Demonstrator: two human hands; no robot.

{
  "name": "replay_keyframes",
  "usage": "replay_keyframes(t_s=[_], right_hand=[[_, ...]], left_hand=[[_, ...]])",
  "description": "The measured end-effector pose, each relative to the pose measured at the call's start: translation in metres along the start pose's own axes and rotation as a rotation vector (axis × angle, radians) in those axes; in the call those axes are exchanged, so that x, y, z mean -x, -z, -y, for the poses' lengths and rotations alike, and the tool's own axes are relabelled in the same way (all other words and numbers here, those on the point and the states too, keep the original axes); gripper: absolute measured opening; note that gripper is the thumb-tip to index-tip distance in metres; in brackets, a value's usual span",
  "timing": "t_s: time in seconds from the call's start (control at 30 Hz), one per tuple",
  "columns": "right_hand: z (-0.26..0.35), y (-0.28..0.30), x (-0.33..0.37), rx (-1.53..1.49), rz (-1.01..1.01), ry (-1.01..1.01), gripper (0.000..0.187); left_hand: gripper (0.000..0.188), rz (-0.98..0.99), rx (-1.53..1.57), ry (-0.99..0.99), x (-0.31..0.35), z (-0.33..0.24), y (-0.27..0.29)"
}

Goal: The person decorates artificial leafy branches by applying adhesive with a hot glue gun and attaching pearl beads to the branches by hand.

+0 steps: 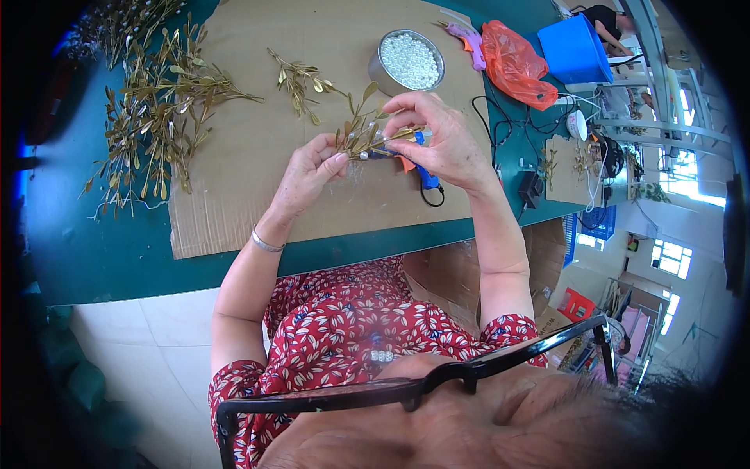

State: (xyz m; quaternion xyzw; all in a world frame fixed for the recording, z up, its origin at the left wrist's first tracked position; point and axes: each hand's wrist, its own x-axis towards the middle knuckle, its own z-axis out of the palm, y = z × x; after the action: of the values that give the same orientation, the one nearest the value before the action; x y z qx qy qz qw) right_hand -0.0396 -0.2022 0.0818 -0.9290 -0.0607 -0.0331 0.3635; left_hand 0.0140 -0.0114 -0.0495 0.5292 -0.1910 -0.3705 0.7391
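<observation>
Over the cardboard sheet [234,211], my left hand [311,176] pinches a gold artificial leaf sprig [363,141] that carries small white pearl beads. My right hand [447,144] is closed at the sprig's right part, thumb and fingertips against it; whether a bead is also between them cannot be made out. A blue glue gun [428,177] with an orange part lies just under the right hand, partly hidden by it. Beyond the hands stands a round metal bowl [373,69] full of white pearl beads. A loose gold sprig [301,82] lies to its left.
Many gold sprigs [168,102] are heaped at the left of the green table [78,266]. At the back right are a pink-purple glue gun [467,43], a red plastic bag [512,66], a blue bin [574,51], cables and a black adapter [531,187]. A person [605,27] is farther off.
</observation>
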Motion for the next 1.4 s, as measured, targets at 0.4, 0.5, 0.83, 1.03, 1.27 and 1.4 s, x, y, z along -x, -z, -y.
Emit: replay_keyframes(t_s=[0.4, 0.5, 0.83, 1.03, 1.27, 1.4], right_hand=[[-0.004, 0.008, 0.01, 0.018, -0.105, 0.02, 0.035], [-0.031, 0.008, 0.044, -0.13, -0.301, -0.146, 0.031], [-0.096, -0.051, 0.094, -0.166, -0.147, -0.662, 0.04], [-0.105, -0.056, 0.093, -0.395, -0.179, -0.772, 0.038], [-0.026, -0.044, 0.119, -0.987, -0.489, -0.307, 0.036], [-0.026, -0.061, 0.123, -1.307, -0.425, -0.39, 0.033]], left_hand=[[0.038, -0.095, 0.027, -0.024, -0.001, 0.002, 0.002], [0.034, -0.089, 0.064, -0.056, -0.003, 0.001, 0.007], [0.054, -0.139, 0.181, -0.099, 0.001, -0.004, 0.007], [0.038, 0.01, 0.402, -0.129, -0.004, -0.006, 0.012], [0.023, -0.1, 0.495, -0.189, -0.003, 0.001, 0.01], [0.02, -0.097, 0.545, -0.134, -0.001, 0.002, 0.008]])
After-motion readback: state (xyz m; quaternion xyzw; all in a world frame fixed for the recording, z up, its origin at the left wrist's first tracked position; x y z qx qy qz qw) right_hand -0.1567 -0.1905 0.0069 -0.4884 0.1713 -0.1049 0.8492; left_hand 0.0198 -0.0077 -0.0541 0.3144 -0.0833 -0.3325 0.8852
